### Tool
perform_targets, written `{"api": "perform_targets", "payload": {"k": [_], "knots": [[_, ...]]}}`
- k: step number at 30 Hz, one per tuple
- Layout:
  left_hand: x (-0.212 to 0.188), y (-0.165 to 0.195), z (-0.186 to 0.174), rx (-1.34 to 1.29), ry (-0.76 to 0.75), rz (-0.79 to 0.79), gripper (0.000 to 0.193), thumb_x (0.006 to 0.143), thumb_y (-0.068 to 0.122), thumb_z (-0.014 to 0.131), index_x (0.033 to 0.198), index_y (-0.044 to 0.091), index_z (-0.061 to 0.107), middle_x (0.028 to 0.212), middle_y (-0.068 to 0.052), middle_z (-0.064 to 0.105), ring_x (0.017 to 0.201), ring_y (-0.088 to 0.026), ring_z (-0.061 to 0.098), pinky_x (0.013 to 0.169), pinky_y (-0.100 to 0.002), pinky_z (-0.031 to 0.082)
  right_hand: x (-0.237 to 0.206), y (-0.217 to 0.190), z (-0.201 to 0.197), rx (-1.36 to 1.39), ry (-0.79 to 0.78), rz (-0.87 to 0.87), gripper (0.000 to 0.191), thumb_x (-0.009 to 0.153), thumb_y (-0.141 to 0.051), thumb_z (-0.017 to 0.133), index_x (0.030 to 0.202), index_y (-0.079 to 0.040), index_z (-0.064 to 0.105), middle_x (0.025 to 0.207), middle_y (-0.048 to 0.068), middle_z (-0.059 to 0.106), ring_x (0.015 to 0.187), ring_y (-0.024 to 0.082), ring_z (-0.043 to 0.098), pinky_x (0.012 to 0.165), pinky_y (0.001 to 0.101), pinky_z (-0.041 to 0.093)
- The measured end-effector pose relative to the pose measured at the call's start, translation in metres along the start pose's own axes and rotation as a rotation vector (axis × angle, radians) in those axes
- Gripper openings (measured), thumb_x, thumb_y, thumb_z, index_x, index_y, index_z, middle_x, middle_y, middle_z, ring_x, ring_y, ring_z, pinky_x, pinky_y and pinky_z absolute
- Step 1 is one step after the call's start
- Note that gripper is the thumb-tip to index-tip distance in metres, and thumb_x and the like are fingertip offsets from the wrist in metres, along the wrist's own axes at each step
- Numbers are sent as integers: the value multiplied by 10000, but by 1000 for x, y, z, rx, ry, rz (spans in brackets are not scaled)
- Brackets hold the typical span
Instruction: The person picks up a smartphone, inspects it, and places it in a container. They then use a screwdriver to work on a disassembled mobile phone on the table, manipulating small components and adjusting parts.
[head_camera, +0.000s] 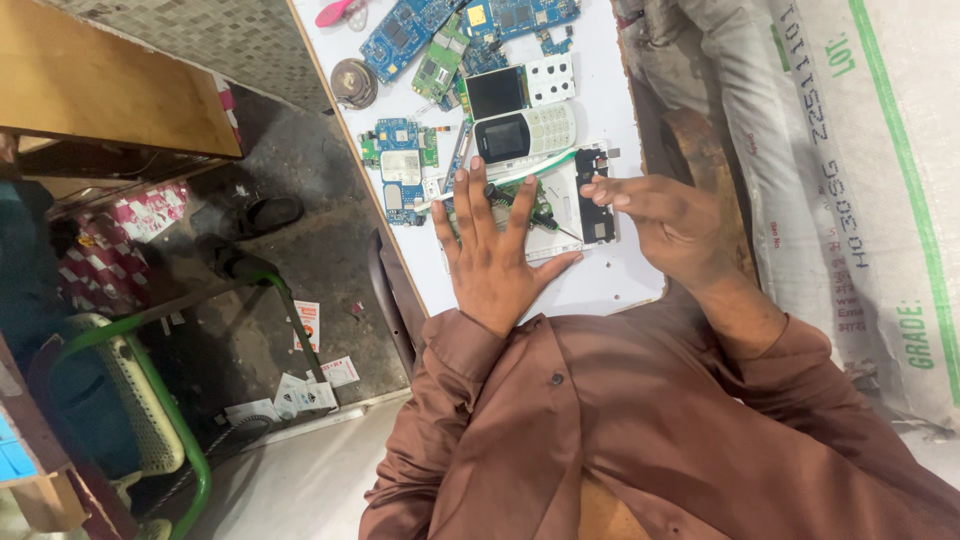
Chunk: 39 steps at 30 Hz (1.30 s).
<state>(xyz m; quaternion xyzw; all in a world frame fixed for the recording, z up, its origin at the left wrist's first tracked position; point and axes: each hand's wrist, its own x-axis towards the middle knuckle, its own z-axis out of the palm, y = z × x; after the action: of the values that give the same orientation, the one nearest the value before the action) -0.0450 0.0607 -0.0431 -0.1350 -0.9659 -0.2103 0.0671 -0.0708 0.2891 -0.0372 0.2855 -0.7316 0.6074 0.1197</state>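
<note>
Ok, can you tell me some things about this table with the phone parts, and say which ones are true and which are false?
1. The left hand lies flat with its fingers spread on the parts. True.
2. The right hand grips a hammer. False: it holds nothing that shows, and its fingertips are at a small black part.
3. A white keypad phone lies on the white table. True.
4. All the circuit boards are red. False: they are blue and green.
5. The person wears a brown sleeve. True.
</note>
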Motion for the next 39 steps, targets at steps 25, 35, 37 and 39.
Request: {"api": "perform_targets", "payload": {"k": [25,35,37,39], "knots": [[0,2,1,9,11,-2,1035,749,770,763,1578,274,393,1669,-254,227,1584,-415,134,1259,-655,43,4,-3,-4,-128,65,-41,326,901,148,731,1134,-53,625,1054,119,688,1045,281,721,897,353,620],[0,2,2,21,-1,-10,1027,749,759,765,1574,266,404,1668,-253,235,1587,-417,141,1259,-663,60,6,-8,-2,-88,-29,-24,378,955,132,651,1253,-81,558,1205,142,678,1217,310,677,1042,378,581],[0,1,3,15,7,-10,1028,750,761,764,1575,270,397,1674,-253,227,1590,-419,144,1262,-661,65,5,-6,0,-145,16,-49,399,925,105,725,1239,-96,582,1176,145,649,1167,303,656,996,367,579],[0,1,3,14,10,-10,1032,750,764,764,1578,273,390,1677,-254,221,1590,-421,146,1263,-662,66,5,-2,2,-207,80,-71,425,891,89,788,1223,-109,612,1120,137,614,1078,284,631,914,337,587]]}}
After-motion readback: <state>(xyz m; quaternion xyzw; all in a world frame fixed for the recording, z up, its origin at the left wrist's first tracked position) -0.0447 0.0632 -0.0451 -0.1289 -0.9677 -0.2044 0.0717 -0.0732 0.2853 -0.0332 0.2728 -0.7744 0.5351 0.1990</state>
